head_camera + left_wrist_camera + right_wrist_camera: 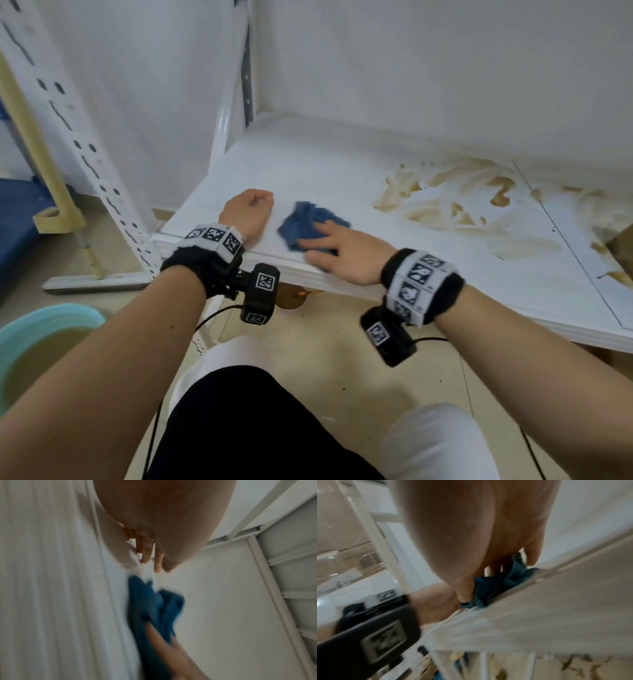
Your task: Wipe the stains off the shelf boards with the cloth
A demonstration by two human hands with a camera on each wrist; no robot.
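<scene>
A white shelf board carries smeared brown stains across its right half. A crumpled blue cloth lies on the clean left part near the front edge. My right hand presses on it with spread, fairly straight fingers; in the right wrist view the cloth bunches under the palm between thumb and fingers. My left hand rests on the board just left of the cloth, loosely curled and holding nothing. The left wrist view shows its fingers apart from the cloth.
A perforated white upright stands at the shelf's left front corner. A teal basin of murky water sits on the floor at lower left. My knees are under the board's front edge. A brown box shows at the far right.
</scene>
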